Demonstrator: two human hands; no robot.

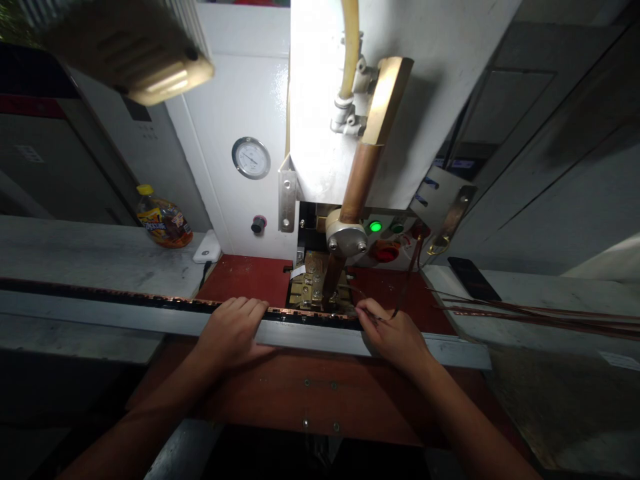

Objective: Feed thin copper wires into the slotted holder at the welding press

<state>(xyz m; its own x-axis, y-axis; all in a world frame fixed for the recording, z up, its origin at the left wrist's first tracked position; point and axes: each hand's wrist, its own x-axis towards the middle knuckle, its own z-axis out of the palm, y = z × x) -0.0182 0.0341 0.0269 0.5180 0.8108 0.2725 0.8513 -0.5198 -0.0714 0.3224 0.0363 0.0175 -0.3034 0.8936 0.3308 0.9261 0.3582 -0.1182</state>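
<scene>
A long metal rail point(310, 337) with a dark strip and copper pieces point(300, 312) along its back edge runs across in front of a machine. My left hand point(234, 331) is closed over the rail left of the brass fixture point(311, 283), thumb on the near side. To the right of the fixture, my right hand point(387, 330) pinches a thin wire at the rail's back edge, where its fingertips partly hide it. A copper-coloured electrode rod point(361, 180) slants down toward the fixture between both hands.
A bottle point(163, 223) and white box point(207, 248) stand at left. The machine has a gauge point(251, 159), a green light point(375, 227) and a red knob point(386, 251). Copper strips point(540, 315) and a phone point(473, 279) lie right. A lamp point(145, 53) hangs upper left.
</scene>
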